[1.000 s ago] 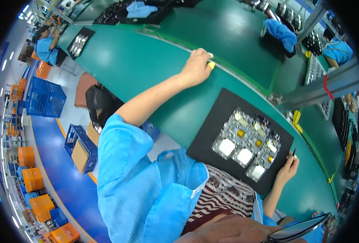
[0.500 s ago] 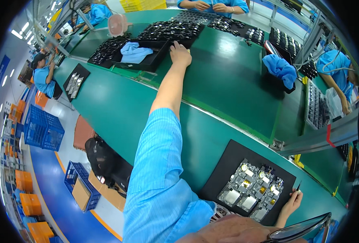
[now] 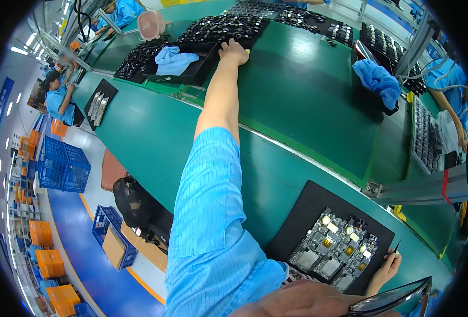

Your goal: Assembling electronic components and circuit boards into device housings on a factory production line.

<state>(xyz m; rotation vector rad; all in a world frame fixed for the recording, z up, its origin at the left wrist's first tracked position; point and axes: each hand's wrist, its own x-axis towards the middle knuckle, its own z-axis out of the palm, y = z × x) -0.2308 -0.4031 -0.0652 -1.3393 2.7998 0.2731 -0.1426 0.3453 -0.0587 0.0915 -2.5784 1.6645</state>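
My left hand (image 3: 234, 53) stretches far across the green table, its fingers a little apart at the near edge of a black mat crowded with small dark and shiny parts (image 3: 220, 29). Something yellow shows at its thumb side; its fingertips are partly hidden. Close to me, my right hand (image 3: 386, 270) is closed on a thin, dark, pointed tool (image 3: 396, 246), of which only the tip shows. Beside that hand, several circuit boards (image 3: 329, 251) with silver, white and round pale components lie in rows on a black mat (image 3: 300, 216).
Left of my reaching hand stands a black tray (image 3: 205, 62) holding a blue cloth (image 3: 173, 61). Another blue cloth (image 3: 377, 83) hangs over a black box at right. A metal frame bar (image 3: 424, 190) crosses the right side. Co-workers sit around the table; a pink fan (image 3: 150, 25) stands far left.
My view has shifted slightly. My left hand still reaches to the far parts, its fingers a little more extended. My right hand keeps its hold on the pointed tool beside the boards.
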